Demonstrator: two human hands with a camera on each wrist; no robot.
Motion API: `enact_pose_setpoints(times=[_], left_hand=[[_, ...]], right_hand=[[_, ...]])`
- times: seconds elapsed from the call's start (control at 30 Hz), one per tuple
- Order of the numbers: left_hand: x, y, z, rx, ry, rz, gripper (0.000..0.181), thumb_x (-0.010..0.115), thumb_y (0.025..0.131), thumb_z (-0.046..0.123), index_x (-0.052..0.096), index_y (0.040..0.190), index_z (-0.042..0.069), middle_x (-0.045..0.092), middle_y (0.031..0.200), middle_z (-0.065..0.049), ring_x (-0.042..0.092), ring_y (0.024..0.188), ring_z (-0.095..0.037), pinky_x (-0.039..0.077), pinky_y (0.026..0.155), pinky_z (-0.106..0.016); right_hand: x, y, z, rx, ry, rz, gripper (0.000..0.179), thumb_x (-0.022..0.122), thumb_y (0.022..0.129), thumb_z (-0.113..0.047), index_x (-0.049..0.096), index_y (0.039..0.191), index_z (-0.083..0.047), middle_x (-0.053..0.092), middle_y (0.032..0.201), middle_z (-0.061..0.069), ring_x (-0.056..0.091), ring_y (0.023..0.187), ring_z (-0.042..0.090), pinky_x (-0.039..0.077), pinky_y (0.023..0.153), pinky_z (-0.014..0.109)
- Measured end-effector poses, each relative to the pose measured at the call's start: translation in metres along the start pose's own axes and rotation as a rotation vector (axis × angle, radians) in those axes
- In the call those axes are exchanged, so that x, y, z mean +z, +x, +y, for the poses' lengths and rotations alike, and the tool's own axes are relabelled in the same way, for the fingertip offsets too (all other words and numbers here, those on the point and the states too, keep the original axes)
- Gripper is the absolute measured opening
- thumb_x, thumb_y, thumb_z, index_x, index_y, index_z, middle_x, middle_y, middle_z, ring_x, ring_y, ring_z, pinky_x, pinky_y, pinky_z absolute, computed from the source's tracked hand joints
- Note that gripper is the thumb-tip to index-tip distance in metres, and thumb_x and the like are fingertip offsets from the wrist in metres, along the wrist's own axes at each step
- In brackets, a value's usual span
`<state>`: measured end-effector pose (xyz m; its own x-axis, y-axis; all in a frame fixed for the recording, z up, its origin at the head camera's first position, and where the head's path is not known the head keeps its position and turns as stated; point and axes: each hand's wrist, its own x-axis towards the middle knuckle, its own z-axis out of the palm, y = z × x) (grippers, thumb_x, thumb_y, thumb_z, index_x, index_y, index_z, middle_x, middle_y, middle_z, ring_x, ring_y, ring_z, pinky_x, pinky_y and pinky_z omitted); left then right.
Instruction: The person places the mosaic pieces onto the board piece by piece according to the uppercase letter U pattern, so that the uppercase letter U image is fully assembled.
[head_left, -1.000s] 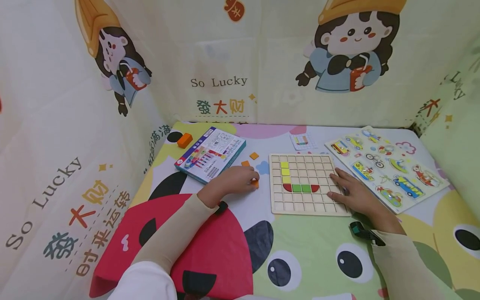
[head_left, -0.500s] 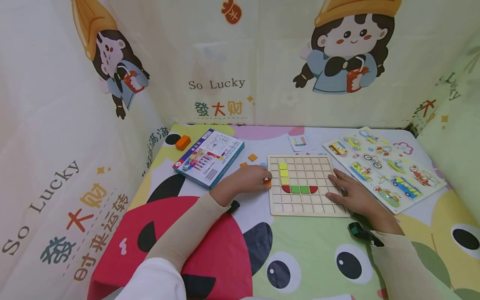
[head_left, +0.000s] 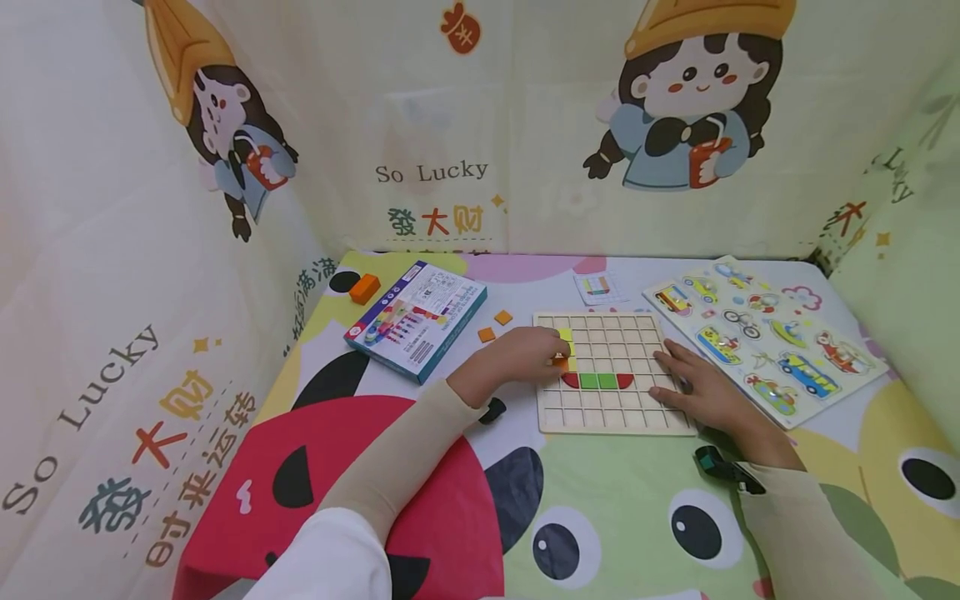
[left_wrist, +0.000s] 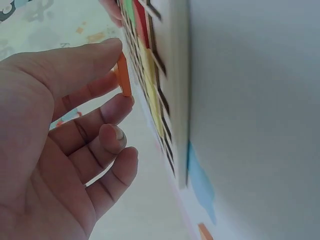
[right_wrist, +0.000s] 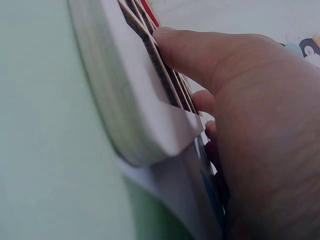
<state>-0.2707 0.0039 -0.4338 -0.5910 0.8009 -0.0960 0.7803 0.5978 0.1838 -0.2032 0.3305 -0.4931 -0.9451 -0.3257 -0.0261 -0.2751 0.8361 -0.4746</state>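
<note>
My left hand (head_left: pixel 528 354) pinches a small orange square tile (left_wrist: pixel 122 75) between thumb and fingers, over the left side of a wooden grid board (head_left: pixel 630 418). In the left wrist view the tile stands on edge, just off the board's face. A column of yellow tiles (left_wrist: pixel 151 90) lies in the grid, partly hidden by this hand in the head view. Below it runs a row with green tiles (head_left: pixel 598 381) between two red rounded tiles (head_left: pixel 625 381). My right hand (head_left: pixel 697 387) rests with spread fingers on the board's right edge, thumb on the grid in the right wrist view.
Two orange tiles (head_left: pixel 487 334) lie left of the board. Behind them are a blue puzzle box (head_left: pixel 416 317) and an orange block (head_left: pixel 364 288). A small pattern card (head_left: pixel 598 287) lies beyond the board, and a vehicle picture board (head_left: pixel 765 337) to its right.
My left hand has carried the orange tile rightward from the table beside the box to over the board's yellow column. The right hand keeps its place on the board's edge.
</note>
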Motion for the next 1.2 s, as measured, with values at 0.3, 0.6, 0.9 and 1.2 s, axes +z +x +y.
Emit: enact_pose_setpoints(times=[0.3, 0.6, 0.9, 1.2], left_hand=[[-0.004, 0.018, 0.017, 0.008, 0.008, -0.012, 0.030, 0.061, 0.096, 0.034, 0.068, 0.120, 0.018, 0.060, 0.106, 0.007, 0.051, 0.089, -0.008, 0.043, 0.078, -0.023], [0.003, 0.038, 0.021, 0.006, 0.000, -0.030, 0.029, 0.060, 0.096, 0.036, 0.067, 0.119, 0.020, 0.057, 0.101, 0.009, 0.051, 0.088, -0.007, 0.043, 0.074, -0.024], [0.004, 0.052, 0.025, 0.030, 0.034, -0.034, 0.026, 0.060, 0.096, 0.036, 0.068, 0.115, 0.020, 0.056, 0.096, 0.009, 0.050, 0.086, -0.008, 0.042, 0.071, -0.025], [0.002, 0.068, 0.030, 0.053, 0.049, -0.057, 0.024, 0.059, 0.096, 0.036, 0.066, 0.113, 0.020, 0.056, 0.094, 0.008, 0.050, 0.084, -0.008, 0.041, 0.071, -0.025]], right_hand=[[-0.004, 0.000, -0.001, 0.011, -0.007, -0.021, 0.083, 0.058, 0.092, -0.055, 0.030, 0.152, -0.005, 0.011, 0.160, 0.019, 0.010, 0.143, 0.045, 0.016, 0.104, 0.067], [-0.004, 0.003, -0.001, 0.031, -0.007, -0.027, 0.084, 0.057, 0.091, -0.056, 0.030, 0.152, -0.005, 0.011, 0.160, 0.019, 0.010, 0.143, 0.045, 0.016, 0.104, 0.067], [-0.002, 0.002, -0.003, 0.059, 0.007, -0.041, 0.086, 0.057, 0.091, -0.059, 0.028, 0.153, -0.006, 0.008, 0.160, 0.017, 0.008, 0.143, 0.045, 0.015, 0.103, 0.069], [-0.003, 0.002, -0.003, 0.058, -0.005, -0.053, 0.086, 0.056, 0.091, -0.059, 0.028, 0.153, -0.008, 0.007, 0.161, 0.016, 0.007, 0.144, 0.044, 0.015, 0.103, 0.069]])
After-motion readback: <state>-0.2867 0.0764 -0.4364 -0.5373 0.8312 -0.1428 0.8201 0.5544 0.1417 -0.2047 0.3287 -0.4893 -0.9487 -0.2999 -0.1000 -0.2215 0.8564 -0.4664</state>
